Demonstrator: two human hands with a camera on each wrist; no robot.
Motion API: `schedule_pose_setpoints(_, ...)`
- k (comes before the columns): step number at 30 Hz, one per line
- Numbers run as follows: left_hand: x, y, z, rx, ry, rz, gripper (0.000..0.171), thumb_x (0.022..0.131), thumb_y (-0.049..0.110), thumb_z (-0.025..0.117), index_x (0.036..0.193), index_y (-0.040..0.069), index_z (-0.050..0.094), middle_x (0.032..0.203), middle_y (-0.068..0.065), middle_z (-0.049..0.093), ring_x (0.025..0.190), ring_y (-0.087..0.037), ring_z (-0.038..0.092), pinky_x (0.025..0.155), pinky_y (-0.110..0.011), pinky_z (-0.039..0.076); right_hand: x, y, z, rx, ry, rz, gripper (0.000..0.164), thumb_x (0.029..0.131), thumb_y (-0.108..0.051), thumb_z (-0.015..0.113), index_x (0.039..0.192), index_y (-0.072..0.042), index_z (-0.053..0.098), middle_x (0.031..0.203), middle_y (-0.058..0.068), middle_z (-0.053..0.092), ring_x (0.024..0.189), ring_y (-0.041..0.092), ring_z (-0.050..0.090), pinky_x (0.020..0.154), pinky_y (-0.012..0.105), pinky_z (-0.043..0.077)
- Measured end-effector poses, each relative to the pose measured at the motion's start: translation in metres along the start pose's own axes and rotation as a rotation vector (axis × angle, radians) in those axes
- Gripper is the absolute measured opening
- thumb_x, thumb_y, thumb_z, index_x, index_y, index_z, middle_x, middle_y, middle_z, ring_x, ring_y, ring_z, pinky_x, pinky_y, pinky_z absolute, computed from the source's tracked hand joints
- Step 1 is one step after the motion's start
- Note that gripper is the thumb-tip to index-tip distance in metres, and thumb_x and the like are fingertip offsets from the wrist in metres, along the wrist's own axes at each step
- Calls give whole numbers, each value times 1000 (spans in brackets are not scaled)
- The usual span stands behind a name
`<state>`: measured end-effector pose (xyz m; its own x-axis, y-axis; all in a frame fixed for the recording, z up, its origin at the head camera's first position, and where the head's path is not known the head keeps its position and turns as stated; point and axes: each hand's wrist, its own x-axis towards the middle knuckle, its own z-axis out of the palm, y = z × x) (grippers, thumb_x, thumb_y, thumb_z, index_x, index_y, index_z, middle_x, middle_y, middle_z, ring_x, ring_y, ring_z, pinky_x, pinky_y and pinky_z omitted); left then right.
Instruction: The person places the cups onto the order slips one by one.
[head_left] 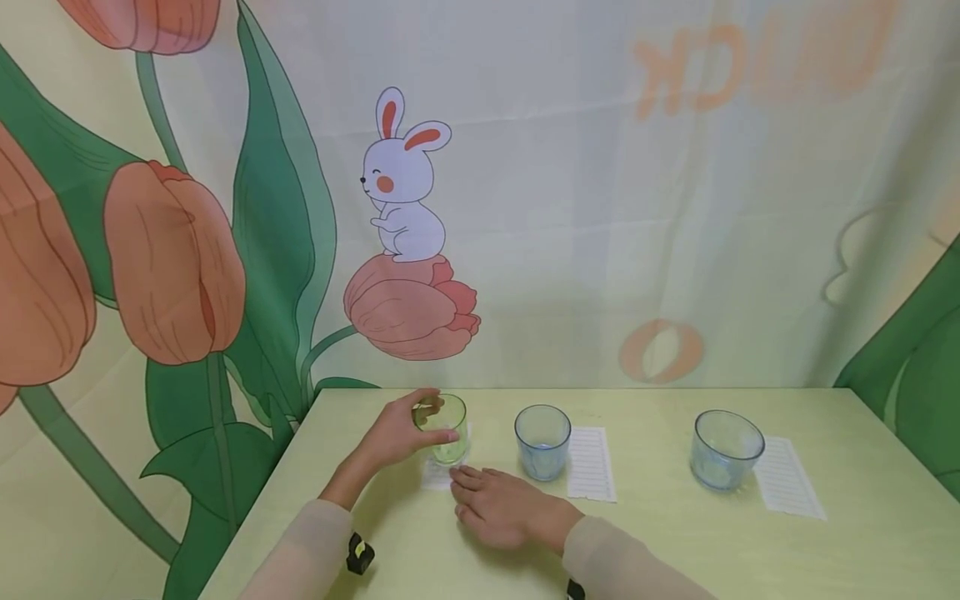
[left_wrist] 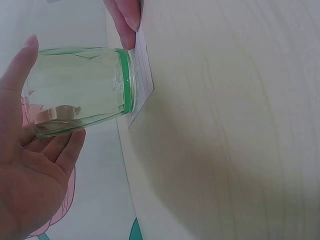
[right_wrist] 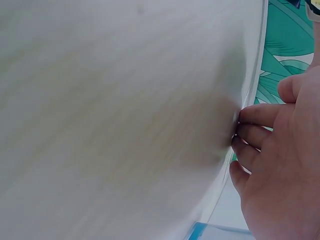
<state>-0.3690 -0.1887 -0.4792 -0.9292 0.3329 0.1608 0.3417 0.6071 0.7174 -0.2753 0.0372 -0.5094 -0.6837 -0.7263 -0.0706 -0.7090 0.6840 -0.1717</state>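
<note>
My left hand (head_left: 395, 435) grips a clear green glass (head_left: 451, 448) near its rim, with the thumb on the near side and the fingers round the far side. The glass is upright. Under and beside its base is a slip of lined paper (head_left: 436, 478); whether the base touches it, I cannot tell. My right hand (head_left: 501, 507) lies palm down with its fingers extended, and the fingertips are close to the glass base. In the left wrist view, those right fingers (left_wrist: 127, 20) are at the paper's edge. The right wrist view shows the right hand (right_wrist: 280, 150) holding nothing.
To the right stands a blue glass (head_left: 543, 446) with a lined paper slip (head_left: 592, 464) beside it. Another blue glass (head_left: 723, 454) and slip (head_left: 791, 477) are farther right on the pale table (head_left: 660, 542). A printed curtain (head_left: 562, 208) hangs behind the table.
</note>
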Motion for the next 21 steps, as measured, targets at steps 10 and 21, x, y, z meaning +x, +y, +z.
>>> schedule_pose_setpoints(10,0,1,-1,-1,-17,-11,90,80,44,94,152,7,53,143,-7,67,132,-27,65,108,-48,53,-2,2,1,4,2,-9,59,116,-38,25,163,-6,41,172,7,30,160,23,26,127,42,28)
schedule_pose_setpoints(21,-1,-4,-1,-63,-65,-26,88,84,37,93,154,5,49,147,-9,63,138,-30,59,111,-51,50,-4,1,1,21,5,-10,59,116,-38,26,163,-6,39,173,7,29,160,23,25,127,42,27)
